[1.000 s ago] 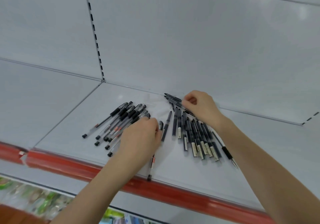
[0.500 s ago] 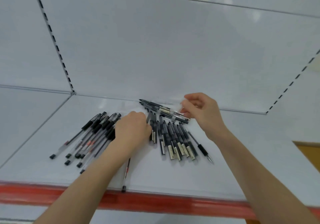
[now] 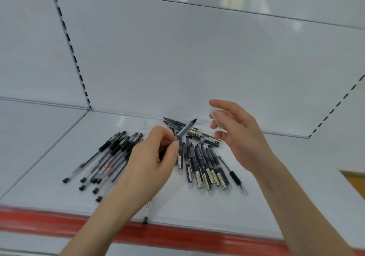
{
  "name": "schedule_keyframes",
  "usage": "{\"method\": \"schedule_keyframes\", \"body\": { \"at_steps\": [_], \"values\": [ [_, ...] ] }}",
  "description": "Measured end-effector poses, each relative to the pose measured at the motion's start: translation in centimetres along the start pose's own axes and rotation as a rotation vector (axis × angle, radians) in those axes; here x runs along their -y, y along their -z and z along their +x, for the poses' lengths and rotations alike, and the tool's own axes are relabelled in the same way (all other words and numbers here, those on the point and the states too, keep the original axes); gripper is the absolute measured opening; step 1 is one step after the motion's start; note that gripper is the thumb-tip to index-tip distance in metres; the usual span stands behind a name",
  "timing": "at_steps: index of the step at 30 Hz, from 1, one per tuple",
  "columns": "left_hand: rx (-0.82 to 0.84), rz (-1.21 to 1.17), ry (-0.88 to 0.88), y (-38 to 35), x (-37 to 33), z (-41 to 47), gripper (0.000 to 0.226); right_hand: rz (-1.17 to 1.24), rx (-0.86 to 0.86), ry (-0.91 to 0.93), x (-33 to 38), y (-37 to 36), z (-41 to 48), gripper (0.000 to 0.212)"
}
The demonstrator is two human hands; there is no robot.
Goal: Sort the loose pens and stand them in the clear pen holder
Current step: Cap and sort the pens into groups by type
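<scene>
My left hand [image 3: 152,158] pinches a grey-barrelled pen [image 3: 185,130] and holds it above the shelf, with its dark tip pointing up and right. My right hand [image 3: 241,137] is raised beside it, fingers loosely curled around a small clear cap [image 3: 217,120] that is blurred. Under the hands lies a row of dark pens with pale labels [image 3: 205,166]. A pile of clear-barrelled pens with black caps [image 3: 110,156] lies to the left. A few more dark pens [image 3: 203,135] lie crosswise at the back. No clear pen holder is in view.
The pens lie on a white shelf [image 3: 276,196] with a red front edge strip [image 3: 177,234]. One thin pen [image 3: 235,176] lies alone right of the row, and another [image 3: 147,210] reaches the front edge. A white back panel rises behind.
My left hand has lifted one pen off the shelf. My right hand has left the back pens and risen with a clear cap in its fingers.
</scene>
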State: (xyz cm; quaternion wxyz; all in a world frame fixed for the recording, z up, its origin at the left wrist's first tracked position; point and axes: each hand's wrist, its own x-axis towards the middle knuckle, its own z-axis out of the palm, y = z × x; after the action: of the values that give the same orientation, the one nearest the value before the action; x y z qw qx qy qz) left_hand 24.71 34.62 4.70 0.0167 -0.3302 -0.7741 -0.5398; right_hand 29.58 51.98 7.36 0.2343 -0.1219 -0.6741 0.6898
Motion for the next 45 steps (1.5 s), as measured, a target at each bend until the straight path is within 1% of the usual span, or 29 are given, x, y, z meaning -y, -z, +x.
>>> {"method": "schedule_keyframes", "body": {
  "at_steps": [2, 10, 15, 17, 20, 23, 27, 32, 41, 45],
  "values": [
    [-0.011, -0.005, 0.009, 0.1, 0.0, -0.1, 0.013, -0.040, 0.014, 0.011, 0.0, 0.1, -0.1, 0.020],
    [-0.005, -0.004, -0.005, 0.1, -0.4, -0.3, 0.011, -0.079, 0.068, 0.045, 0.3, 0.5, -0.6, 0.015],
    [-0.002, -0.012, -0.004, 0.1, -0.5, -0.5, 0.012, -0.067, 0.067, 0.075, 0.6, 0.4, -0.9, 0.020],
    [0.003, -0.017, -0.002, 0.1, -0.5, -0.5, 0.013, -0.047, 0.039, 0.075, 0.5, 0.3, -0.8, 0.014],
    [0.013, -0.025, 0.006, 0.1, -0.7, -0.7, 0.011, 0.024, -0.060, 0.071, 0.3, 0.2, -0.7, 0.004],
    [0.020, -0.022, 0.008, 0.0, -0.8, -0.8, 0.010, 0.130, -0.120, 0.076, 0.4, -0.2, -0.8, 0.008],
    [0.020, -0.024, 0.008, -0.1, -0.9, -0.8, 0.010, 0.158, -0.142, 0.087, 0.5, -0.5, -0.9, 0.009],
    [0.021, -0.025, 0.003, -0.3, -0.9, -0.7, 0.010, 0.155, -0.126, 0.083, 0.5, -0.9, -1.2, 0.009],
    [0.018, -0.027, 0.008, -0.2, -1.2, -0.8, 0.010, 0.216, -0.087, 0.015, 0.2, -1.5, -1.6, 0.005],
    [0.013, -0.028, 0.018, -0.1, -1.3, -1.0, 0.010, 0.199, -0.076, 0.033, 0.1, -1.6, -1.7, 0.004]
  ]
}}
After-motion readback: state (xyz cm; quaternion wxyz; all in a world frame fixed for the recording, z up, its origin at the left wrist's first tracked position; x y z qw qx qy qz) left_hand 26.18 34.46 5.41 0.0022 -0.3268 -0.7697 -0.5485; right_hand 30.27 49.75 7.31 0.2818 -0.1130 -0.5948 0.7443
